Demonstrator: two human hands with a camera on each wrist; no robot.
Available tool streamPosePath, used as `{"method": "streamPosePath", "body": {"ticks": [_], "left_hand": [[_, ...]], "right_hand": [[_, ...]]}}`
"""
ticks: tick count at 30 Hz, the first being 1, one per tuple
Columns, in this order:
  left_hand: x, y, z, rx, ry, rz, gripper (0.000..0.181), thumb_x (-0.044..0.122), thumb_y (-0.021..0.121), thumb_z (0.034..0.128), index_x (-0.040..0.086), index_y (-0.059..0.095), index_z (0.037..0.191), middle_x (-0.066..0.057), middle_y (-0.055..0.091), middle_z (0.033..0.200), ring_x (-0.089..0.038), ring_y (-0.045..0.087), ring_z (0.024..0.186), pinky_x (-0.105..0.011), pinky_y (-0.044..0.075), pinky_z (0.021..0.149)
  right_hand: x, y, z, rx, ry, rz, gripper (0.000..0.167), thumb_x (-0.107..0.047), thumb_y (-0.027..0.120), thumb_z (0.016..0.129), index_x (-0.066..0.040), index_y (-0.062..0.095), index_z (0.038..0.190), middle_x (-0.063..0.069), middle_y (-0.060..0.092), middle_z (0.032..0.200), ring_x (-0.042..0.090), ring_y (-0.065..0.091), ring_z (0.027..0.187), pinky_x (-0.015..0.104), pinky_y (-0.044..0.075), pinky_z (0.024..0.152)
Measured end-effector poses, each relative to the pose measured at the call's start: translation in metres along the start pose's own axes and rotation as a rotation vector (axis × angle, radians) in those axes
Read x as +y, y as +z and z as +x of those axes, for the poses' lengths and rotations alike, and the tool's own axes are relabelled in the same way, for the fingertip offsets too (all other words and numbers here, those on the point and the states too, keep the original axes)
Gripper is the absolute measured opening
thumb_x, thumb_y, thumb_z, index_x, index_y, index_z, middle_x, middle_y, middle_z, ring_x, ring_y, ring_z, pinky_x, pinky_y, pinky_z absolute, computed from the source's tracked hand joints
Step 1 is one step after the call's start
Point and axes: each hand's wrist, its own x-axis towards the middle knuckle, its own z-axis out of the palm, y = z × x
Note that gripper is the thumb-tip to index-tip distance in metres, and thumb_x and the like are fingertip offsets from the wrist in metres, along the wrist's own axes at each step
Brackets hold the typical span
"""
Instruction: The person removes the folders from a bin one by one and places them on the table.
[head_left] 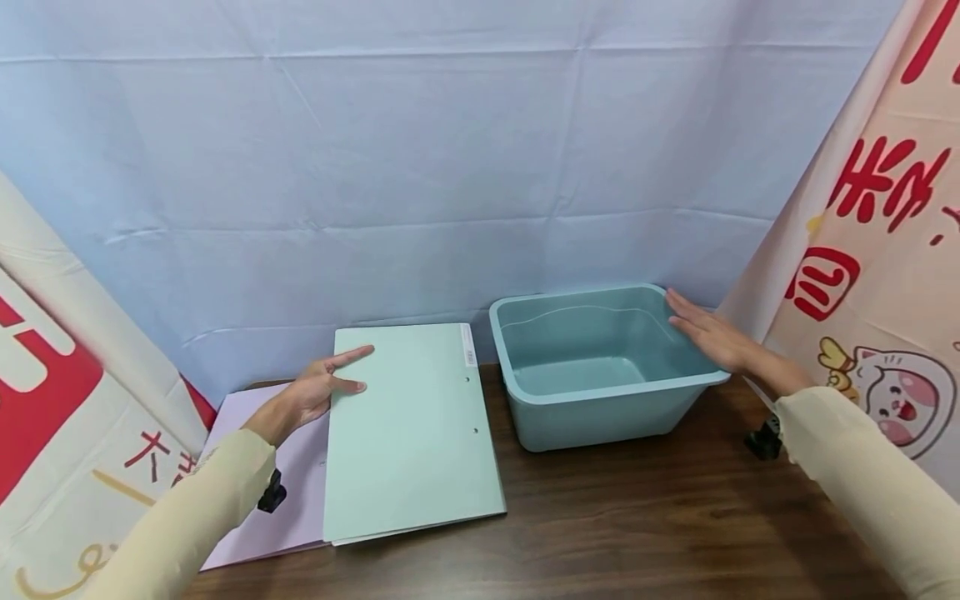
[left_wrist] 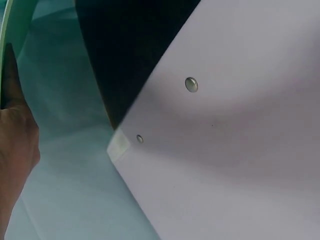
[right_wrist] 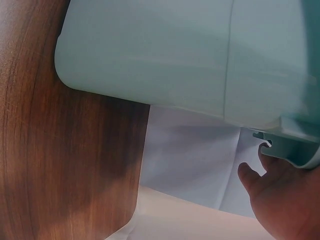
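My left hand holds a pale green file folder by its left edge, thumb and index finger on the cover, the other fingers hidden. The folder has a white label and two small rivets along its right side. Beneath and to the left lies a lilac file folder, whose silvery rivets appear in the left wrist view on its pale cover. On the right, my right hand rests with straight fingers against the right rim of a blue-green plastic basin. The basin's visible inside holds nothing.
A dark wooden table carries the folders and basin. Pale blue cloth hangs behind them. Printed cloths with red characters hang at the left and right.
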Motion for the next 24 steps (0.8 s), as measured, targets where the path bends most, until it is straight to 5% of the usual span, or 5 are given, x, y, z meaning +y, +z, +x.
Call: {"method": "streamPosePath", "body": {"ticks": [4,12,18,19,24], "left_hand": [[-0.004,0.001,0.004,-0.012,-0.024,0.013,0.081,-0.010,0.072,0.0931,0.015,0.041,0.164,-0.006,-0.007,0.178,-0.032,0.021,0.157,-0.025,0.059,0.086],[-0.014,0.004,0.014,-0.029,-0.053,0.042,0.079,-0.010,0.070,0.0945,0.013,0.040,0.164,-0.011,-0.007,0.178,-0.036,0.015,0.159,-0.032,0.057,0.097],[-0.022,0.006,0.020,-0.039,-0.034,0.132,0.076,-0.007,0.072,0.0953,0.009,0.042,0.163,-0.016,-0.006,0.177,-0.037,-0.013,0.162,-0.054,0.018,0.129],[-0.023,0.007,0.021,-0.034,-0.031,0.156,0.075,-0.005,0.073,0.0952,0.010,0.043,0.163,-0.018,-0.004,0.177,-0.038,0.009,0.162,-0.049,0.028,0.126],[-0.030,0.009,0.023,-0.052,-0.015,0.196,0.075,-0.003,0.073,0.0962,0.009,0.041,0.163,-0.019,-0.001,0.177,-0.035,0.009,0.161,-0.018,0.047,0.083]], "right_hand": [[-0.002,0.000,-0.001,0.000,-0.002,0.005,0.065,-0.037,0.028,0.118,-0.005,0.002,0.169,0.022,-0.003,0.176,0.053,0.003,0.159,0.075,0.007,0.122],[-0.001,-0.001,-0.001,-0.002,0.006,-0.005,0.066,-0.038,0.028,0.118,-0.005,0.002,0.169,0.022,-0.002,0.176,0.052,0.003,0.159,0.076,0.007,0.122],[0.001,0.000,0.000,0.003,0.000,-0.021,0.065,-0.037,0.028,0.118,-0.004,0.003,0.169,0.023,-0.001,0.175,0.053,0.005,0.159,0.076,0.009,0.122],[0.000,0.000,0.000,0.004,0.001,-0.020,0.066,-0.037,0.028,0.118,-0.004,0.004,0.169,0.023,-0.001,0.176,0.053,0.005,0.159,0.076,0.009,0.122],[0.000,0.000,0.000,0.001,-0.007,-0.014,0.066,-0.037,0.028,0.118,-0.004,0.003,0.169,0.023,-0.002,0.175,0.054,0.004,0.158,0.076,0.009,0.122]]}}
